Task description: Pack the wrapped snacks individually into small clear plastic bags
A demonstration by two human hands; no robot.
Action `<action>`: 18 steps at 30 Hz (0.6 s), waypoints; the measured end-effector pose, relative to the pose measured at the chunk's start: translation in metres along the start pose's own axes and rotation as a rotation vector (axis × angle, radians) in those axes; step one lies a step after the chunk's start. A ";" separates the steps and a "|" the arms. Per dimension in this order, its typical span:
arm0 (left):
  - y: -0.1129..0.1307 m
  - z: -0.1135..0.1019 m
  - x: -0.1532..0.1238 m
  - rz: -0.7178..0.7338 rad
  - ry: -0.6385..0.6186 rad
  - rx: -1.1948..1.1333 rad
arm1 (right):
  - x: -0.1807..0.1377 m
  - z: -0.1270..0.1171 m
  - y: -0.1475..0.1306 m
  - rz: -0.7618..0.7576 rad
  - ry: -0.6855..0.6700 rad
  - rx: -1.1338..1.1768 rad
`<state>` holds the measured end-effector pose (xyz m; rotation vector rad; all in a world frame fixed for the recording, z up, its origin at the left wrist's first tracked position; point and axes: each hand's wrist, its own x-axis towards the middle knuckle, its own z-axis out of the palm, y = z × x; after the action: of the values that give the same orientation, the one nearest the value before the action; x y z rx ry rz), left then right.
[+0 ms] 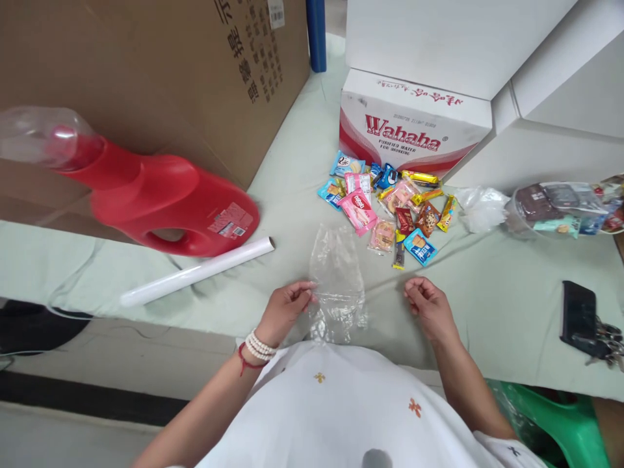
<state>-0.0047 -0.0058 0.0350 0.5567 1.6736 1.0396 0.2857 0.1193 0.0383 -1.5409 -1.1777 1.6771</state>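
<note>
My left hand (pixel 288 309), with white beads and a red string at its wrist, pinches the left edge of a clear plastic bag (pixel 337 279). The bag lies flat on the cloth in front of my white shirt. To the right of it, apart from it, my right hand (pixel 429 308) rests low over the cloth, thumb and fingers pressed together with nothing showing in them. Beyond both hands is a loose pile of wrapped snacks: a pink packet (pixel 359 211), a blue packet (pixel 420 247), a brown packet (pixel 428 218) and several small yellow ones.
Behind the snacks stands a Wahaha water carton (pixel 414 130). Leftward lie a red detergent bottle (pixel 175 201) and a white roll (pixel 199 272), near a big brown box (pixel 146 78). On the right are a bag of snacks (pixel 550 211), a black phone (pixel 578 312) and keys (pixel 607 341).
</note>
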 end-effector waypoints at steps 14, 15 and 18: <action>-0.001 0.018 -0.019 0.654 0.513 0.621 | 0.010 0.071 0.001 -0.552 -0.178 -0.644; 0.000 0.018 -0.017 0.612 0.484 0.590 | 0.010 0.071 -0.002 -0.549 -0.172 -0.633; 0.001 0.016 -0.005 0.363 0.397 0.416 | 0.013 0.070 -0.008 -0.501 -0.158 -0.543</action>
<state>0.0115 -0.0031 0.0371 1.0034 2.2194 1.1120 0.2140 0.1185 0.0361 -1.2499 -2.0302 1.2119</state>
